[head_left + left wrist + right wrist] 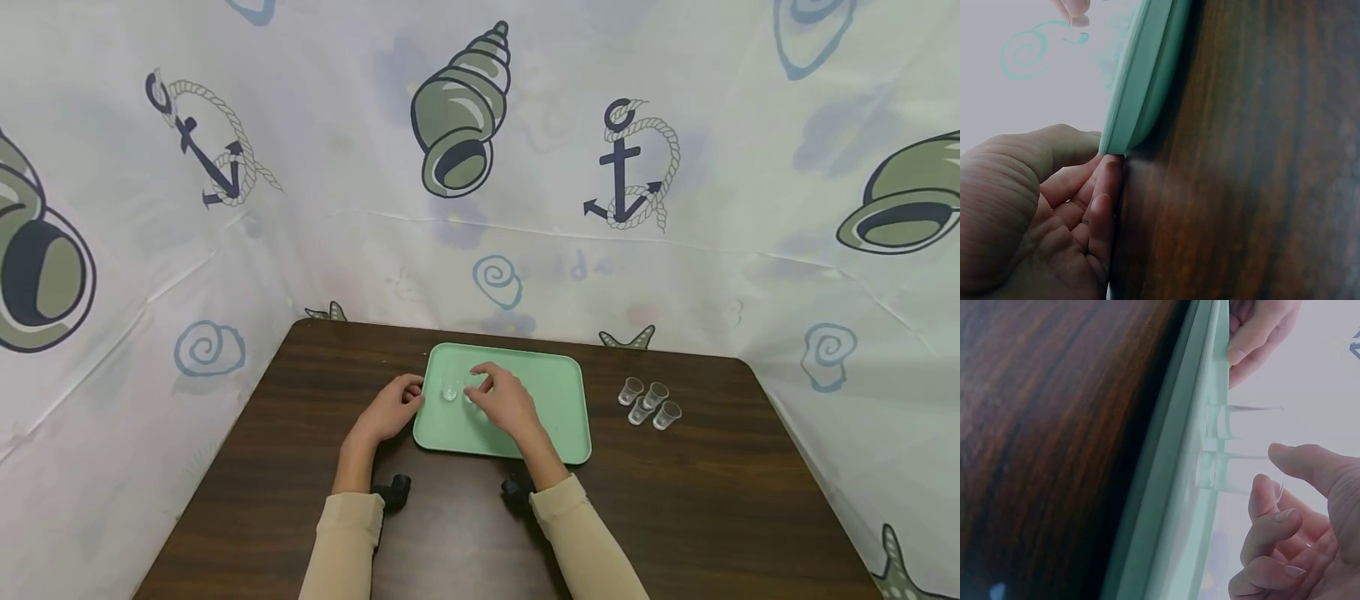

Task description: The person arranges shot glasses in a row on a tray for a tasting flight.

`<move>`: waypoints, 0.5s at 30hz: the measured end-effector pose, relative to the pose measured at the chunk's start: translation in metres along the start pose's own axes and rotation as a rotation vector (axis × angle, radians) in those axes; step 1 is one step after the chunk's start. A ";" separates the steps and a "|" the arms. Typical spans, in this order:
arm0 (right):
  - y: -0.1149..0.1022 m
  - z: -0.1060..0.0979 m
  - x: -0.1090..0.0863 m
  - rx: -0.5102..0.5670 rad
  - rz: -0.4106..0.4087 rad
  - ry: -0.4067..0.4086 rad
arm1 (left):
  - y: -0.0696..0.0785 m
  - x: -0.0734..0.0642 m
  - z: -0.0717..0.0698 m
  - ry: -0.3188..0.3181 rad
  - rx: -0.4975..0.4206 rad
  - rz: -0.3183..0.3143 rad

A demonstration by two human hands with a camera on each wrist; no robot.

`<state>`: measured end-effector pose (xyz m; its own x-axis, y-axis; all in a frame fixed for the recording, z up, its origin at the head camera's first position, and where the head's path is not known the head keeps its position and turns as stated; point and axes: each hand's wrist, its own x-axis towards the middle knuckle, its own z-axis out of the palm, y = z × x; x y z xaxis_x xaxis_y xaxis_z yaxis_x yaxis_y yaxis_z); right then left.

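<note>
A light green tray [543, 408] lies on the table, with two small clear shot glasses standing side by side near its left end. My right hand [508, 406] pinches the right-hand shot glass [1215, 470] near its rim between thumb and fingers; the glass base sits on the tray. Just beyond it stands the other shot glass [449, 391], untouched. My left hand [390, 408] holds the tray's left edge, thumb at the rim and curled fingers against the side, as the left wrist view shows. Part of the pinched glass is hidden behind the right fingers in the head view.
Several more clear shot glasses [655, 394] stand close together on the dark wooden table [712, 483], right of the tray. Patterned cloth [375, 250] with shells and anchors hangs behind and beside the table. Black wrist devices [395, 493] sit under both forearms.
</note>
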<state>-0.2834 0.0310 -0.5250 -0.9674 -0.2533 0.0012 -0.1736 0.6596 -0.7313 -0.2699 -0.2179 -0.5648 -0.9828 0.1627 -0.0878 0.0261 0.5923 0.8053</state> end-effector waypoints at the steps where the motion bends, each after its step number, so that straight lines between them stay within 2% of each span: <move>1: 0.000 0.000 0.000 -0.001 0.000 0.000 | 0.000 0.000 0.000 0.002 0.000 -0.003; 15: -0.003 0.002 0.001 -0.008 0.001 -0.005 | 0.000 0.000 -0.002 0.001 -0.003 0.008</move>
<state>-0.2838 0.0274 -0.5245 -0.9667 -0.2558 -0.0033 -0.1737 0.6658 -0.7256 -0.2699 -0.2192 -0.5635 -0.9827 0.1670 -0.0808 0.0337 0.5888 0.8075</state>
